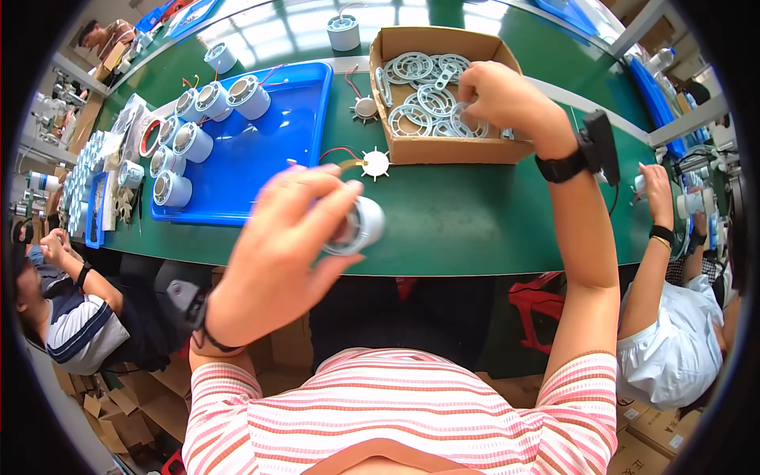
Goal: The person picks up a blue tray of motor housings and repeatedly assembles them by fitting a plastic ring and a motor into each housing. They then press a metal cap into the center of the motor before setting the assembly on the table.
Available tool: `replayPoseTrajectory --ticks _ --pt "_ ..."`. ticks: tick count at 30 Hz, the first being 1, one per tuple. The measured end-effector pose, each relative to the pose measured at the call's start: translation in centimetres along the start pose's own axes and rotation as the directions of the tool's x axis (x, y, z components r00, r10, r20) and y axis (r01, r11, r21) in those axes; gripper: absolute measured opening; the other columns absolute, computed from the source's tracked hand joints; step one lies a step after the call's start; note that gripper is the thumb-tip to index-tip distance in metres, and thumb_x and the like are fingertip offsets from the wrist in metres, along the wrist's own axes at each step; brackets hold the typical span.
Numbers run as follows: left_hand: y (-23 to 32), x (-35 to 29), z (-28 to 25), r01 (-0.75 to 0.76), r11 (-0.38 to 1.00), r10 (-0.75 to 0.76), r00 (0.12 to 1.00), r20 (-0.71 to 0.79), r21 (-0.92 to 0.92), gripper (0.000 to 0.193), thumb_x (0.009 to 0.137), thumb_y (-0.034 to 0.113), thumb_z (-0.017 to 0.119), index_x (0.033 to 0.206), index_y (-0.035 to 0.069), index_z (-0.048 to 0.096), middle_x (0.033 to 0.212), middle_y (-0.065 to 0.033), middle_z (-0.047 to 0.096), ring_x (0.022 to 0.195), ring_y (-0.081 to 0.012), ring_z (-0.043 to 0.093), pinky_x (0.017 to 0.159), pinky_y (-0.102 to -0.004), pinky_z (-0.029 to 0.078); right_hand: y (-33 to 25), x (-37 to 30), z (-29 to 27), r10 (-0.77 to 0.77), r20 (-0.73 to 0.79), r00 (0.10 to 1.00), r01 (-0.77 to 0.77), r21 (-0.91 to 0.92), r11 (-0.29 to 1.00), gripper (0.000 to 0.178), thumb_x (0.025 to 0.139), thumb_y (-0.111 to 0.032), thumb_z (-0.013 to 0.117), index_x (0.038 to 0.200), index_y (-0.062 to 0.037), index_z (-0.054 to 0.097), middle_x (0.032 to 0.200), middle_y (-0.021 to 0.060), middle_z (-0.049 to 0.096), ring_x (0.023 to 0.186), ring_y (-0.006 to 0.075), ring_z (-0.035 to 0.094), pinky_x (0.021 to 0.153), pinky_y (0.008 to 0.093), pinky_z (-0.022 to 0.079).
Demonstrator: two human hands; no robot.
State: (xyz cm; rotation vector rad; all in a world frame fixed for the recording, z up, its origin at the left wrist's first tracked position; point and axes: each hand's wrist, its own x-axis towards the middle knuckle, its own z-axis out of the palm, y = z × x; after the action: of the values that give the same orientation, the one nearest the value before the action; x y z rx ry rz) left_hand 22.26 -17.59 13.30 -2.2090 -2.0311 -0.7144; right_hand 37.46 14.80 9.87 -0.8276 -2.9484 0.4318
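My left hand [289, 245] is closed around a white cylindrical housing [370, 226], tilted above the table's front edge; my fingers cover much of it. My right hand [507, 99] reaches over the right side of a cardboard box [443, 150], its fingers curled down onto a pale blue plastic ring [469, 125]. Several more plastic rings [412, 67] with inner ribs lie loosely in the box. Between my left hand and the box, a white spoked disc [375, 164] with red wires lies on the green table. A second spoked disc [365, 108] sits behind it.
A blue tray [293, 142] on the left holds several white cylinders [192, 142] with wires. Two more housings, one a white cylinder [343, 33], stand on the far table. Co-workers sit on both sides; one hand [657, 194] shows at right. A red stool [534, 305] is below the table.
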Motion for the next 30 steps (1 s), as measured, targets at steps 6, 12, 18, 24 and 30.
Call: replayPoseTrajectory --ticks 6,12,18,24,30 --pt "-0.3 0.2 3.2 0.09 0.991 -0.09 0.996 0.007 -0.103 0.071 0.065 0.015 0.093 0.129 0.003 0.063 0.12 -0.0146 0.062 0.112 -0.0374 0.062 0.097 -0.0448 0.05 -5.3 -8.9 -2.7 -0.073 -0.617 0.783 0.223 0.17 0.96 0.011 0.082 0.002 0.073 0.091 -0.0018 0.069 0.087 0.0076 0.067 0.077 0.0222 0.063 0.074 0.0302 0.051" --pt "0.4 2.0 5.1 0.091 0.98 -0.076 0.993 0.086 -0.18 0.07 0.068 0.023 0.094 0.127 0.003 0.061 0.115 -0.0134 0.061 0.101 -0.0344 0.064 0.086 -0.0412 0.053 -7.2 -15.6 5.5 -0.197 -0.551 0.811 0.282 0.073 0.957 0.026 0.071 0.006 0.082 0.094 -0.0029 0.073 0.093 0.0087 0.066 0.089 0.0291 0.065 0.078 0.0373 0.053" --pt "0.2 2.4 4.7 0.203 0.953 -0.136 0.95 0.282 -0.224 0.069 0.072 0.022 0.093 0.129 0.003 0.059 0.117 -0.0141 0.06 0.098 -0.0309 0.067 0.077 -0.0357 0.055 -6.4 -17.1 6.5 -0.076 -0.403 0.912 0.216 0.314 0.925 0.036 0.071 0.004 0.082 0.105 -0.0043 0.075 0.106 0.0123 0.066 0.1 0.032 0.064 0.087 0.0395 0.053" --pt "-0.1 1.7 5.5 0.592 0.458 -0.229 0.799 0.556 -0.663 0.066 0.083 0.003 0.082 0.141 0.003 0.051 0.128 -0.0094 0.06 0.111 -0.0184 0.066 0.085 -0.0311 0.06 -4.7 -16.4 7.0 -0.137 -0.326 0.936 0.26 0.375 0.89 0.049 0.071 0.003 0.081 0.118 -0.0038 0.071 0.131 0.0177 0.063 0.116 0.0342 0.061 0.095 0.0393 0.052" --pt "0.7 2.0 7.5 0.688 -0.088 -0.13 0.71 0.693 -0.721 0.065 0.087 -0.004 0.074 0.145 0.003 0.047 0.13 -0.0097 0.06 0.101 -0.0135 0.07 0.086 -0.0298 0.061 -6.8 -16.5 6.8 0.005 -0.432 0.902 0.273 0.579 0.769 0.064 0.07 0.002 0.081 0.13 -0.0007 0.062 0.133 0.0178 0.063 0.121 0.0311 0.061 0.101 0.0388 0.051"
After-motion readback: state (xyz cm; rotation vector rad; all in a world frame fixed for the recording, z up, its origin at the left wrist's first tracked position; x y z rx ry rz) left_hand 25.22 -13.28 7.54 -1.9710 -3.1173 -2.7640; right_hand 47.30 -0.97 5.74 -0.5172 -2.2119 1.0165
